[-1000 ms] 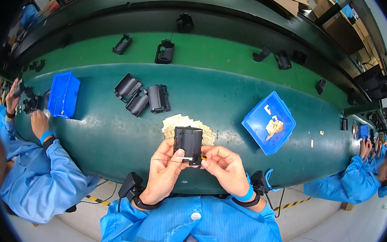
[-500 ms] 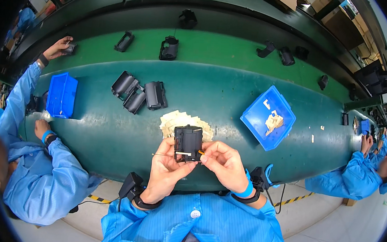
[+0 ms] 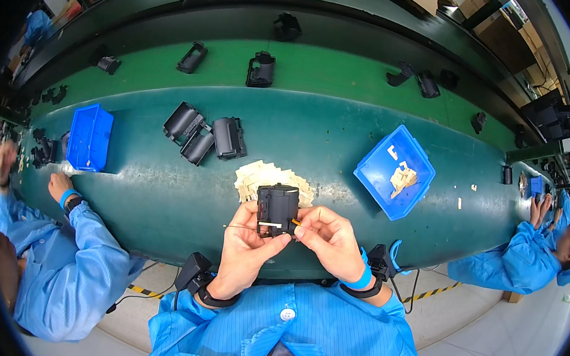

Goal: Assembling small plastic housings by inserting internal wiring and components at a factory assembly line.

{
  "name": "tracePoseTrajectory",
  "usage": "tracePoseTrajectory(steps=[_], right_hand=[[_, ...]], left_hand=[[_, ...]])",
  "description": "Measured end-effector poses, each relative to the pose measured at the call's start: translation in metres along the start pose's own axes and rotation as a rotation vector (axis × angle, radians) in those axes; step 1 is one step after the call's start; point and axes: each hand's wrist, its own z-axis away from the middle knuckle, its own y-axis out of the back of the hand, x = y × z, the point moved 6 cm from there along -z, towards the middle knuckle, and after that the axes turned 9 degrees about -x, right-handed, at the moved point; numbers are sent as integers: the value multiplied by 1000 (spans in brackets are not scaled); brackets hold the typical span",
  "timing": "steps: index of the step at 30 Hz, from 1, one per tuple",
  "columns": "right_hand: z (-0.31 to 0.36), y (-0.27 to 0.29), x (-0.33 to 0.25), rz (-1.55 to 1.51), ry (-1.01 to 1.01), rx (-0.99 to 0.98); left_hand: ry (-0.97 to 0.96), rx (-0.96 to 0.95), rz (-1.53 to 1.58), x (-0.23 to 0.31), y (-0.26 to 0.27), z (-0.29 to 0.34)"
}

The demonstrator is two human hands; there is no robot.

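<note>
My left hand [image 3: 244,250] is closed around a black plastic housing [image 3: 278,207], held upright just above the near part of the bench. A pale strip [image 3: 269,224] lies across the lower front of the housing. Thin wire [image 3: 235,226] sticks out to the left past my fingers. At the housing's lower right edge, my right hand [image 3: 335,242] pinches a small orange strip [image 3: 297,223], its fingertips touching the housing. Directly behind the housing is a heap of cream-coloured pieces [image 3: 258,176], partly covered by it.
Three similar black housings [image 3: 229,138] lie left of centre. Blue bins stand at left [image 3: 90,137] and right [image 3: 390,196], the right one holding cream pieces. More black parts [image 3: 261,69] sit on the green belt [image 3: 333,75] behind. Co-workers in blue sit either side.
Black parts on the left and middle of the belt have shifted right. The left co-worker's far hand has left a part on the belt and drawn back. My hands are almost unmoved.
</note>
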Motion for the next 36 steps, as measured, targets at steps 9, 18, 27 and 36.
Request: tracePoseTrajectory(steps=[9, 18, 27, 36], right_hand=[[-1, 1, 2, 4, -21, 2], [1, 1, 3, -1, -85, 14], [0, -2, 3, -42, -51, 3], [0, -4, 3, -23, -17, -23]], left_hand=[[3, 4, 21, -1, 1, -1], [1, -1, 35, -3, 1, 0], [37, 6, 45, -5, 3, 0], [44, 24, 63, -10, 6, 0]])
